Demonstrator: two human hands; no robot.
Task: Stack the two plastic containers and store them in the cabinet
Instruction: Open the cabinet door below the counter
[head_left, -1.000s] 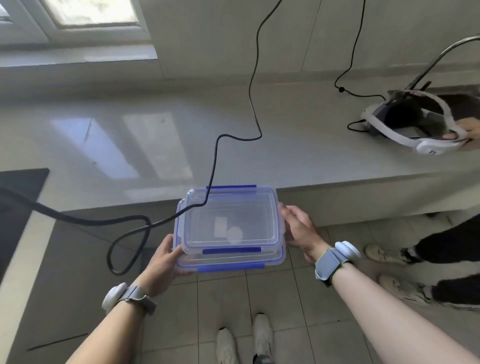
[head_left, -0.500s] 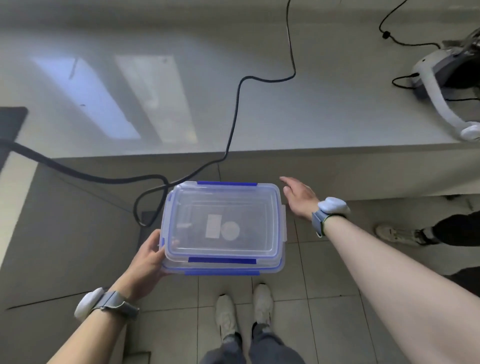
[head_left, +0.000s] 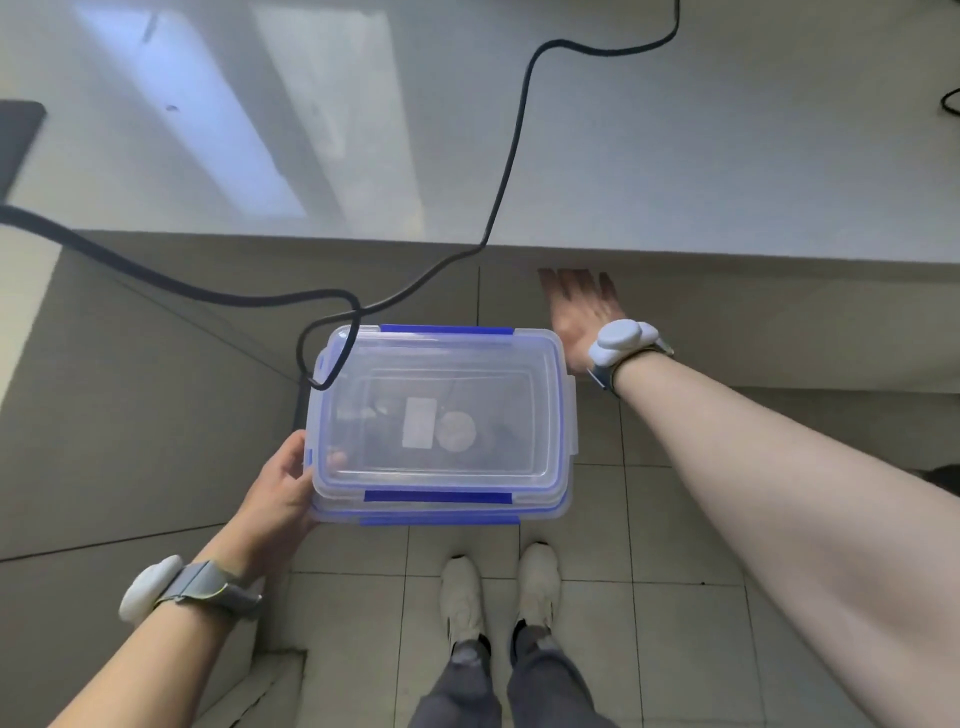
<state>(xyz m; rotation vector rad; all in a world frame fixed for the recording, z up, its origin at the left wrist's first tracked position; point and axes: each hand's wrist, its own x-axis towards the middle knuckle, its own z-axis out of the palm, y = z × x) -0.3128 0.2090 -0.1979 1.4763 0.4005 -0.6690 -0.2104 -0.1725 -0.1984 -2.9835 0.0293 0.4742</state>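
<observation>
Right hand (head_left: 579, 312) reaches to the cabinet front (head_left: 727, 322) under the worktop (head_left: 623, 156); its fingertips are blurred, contact cannot be told, fingers spread. Two stacked containers (head_left: 441, 426), clear rectangular plastic with blue clips, are held over tiled floor (head_left: 597, 519). Left hand (head_left: 280, 499) grip clasps their left edge, thumb on the lid. A black cable (head_left: 509, 156) crosses in front.

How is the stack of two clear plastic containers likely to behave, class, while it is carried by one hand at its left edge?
The stacked containers look empty, so probably light. Only the left hand grips one edge, so the far side may sag or tilt. The smooth lids could let the upper one slide.
</observation>
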